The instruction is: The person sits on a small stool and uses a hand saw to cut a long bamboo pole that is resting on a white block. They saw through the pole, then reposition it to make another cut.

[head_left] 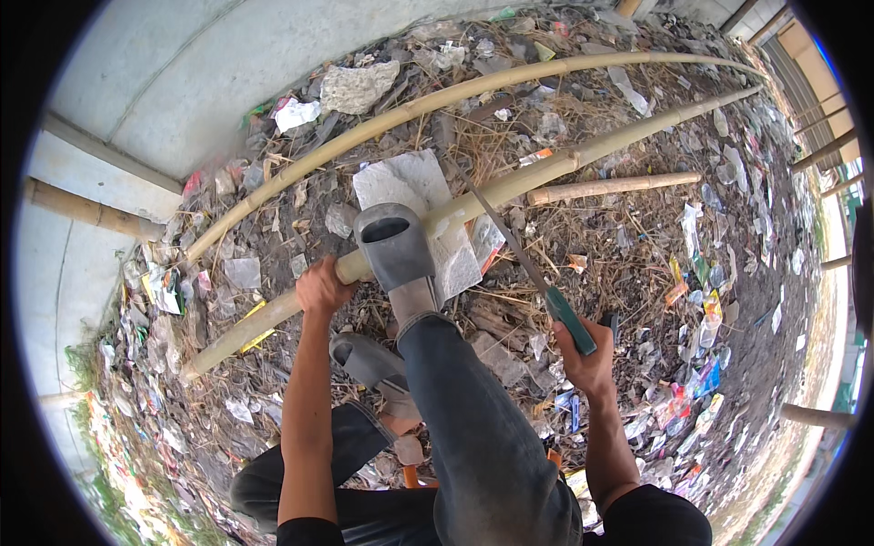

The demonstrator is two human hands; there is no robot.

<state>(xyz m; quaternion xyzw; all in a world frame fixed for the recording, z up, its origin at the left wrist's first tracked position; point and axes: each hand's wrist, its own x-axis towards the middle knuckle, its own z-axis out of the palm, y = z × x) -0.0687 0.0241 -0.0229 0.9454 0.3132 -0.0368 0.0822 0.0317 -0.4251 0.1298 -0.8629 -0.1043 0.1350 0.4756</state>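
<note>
A long bamboo pole [519, 180] lies slantwise in front of me, across a pale broken slab [398, 175]. My left hand [322, 286] is closed round the pole, left of my foot. With its grey slip-on shoe [399, 257], one of my feet presses on the pole above the slab. My right hand [587, 358] is wrapped round the green handle of a handsaw [570, 318]. The narrow blade reaches up and left to the pole, its far end at the bamboo just right of the slab. I cannot tell whether the teeth have entered the bamboo.
Another long bamboo pole [428, 102] curves across the ground farther off. A short bamboo piece [614, 187] lies to the right. Beyond them sits a rough stone chunk [359, 86], near a grey wall [228, 64]. Plastic scraps and dry stalks litter the soil.
</note>
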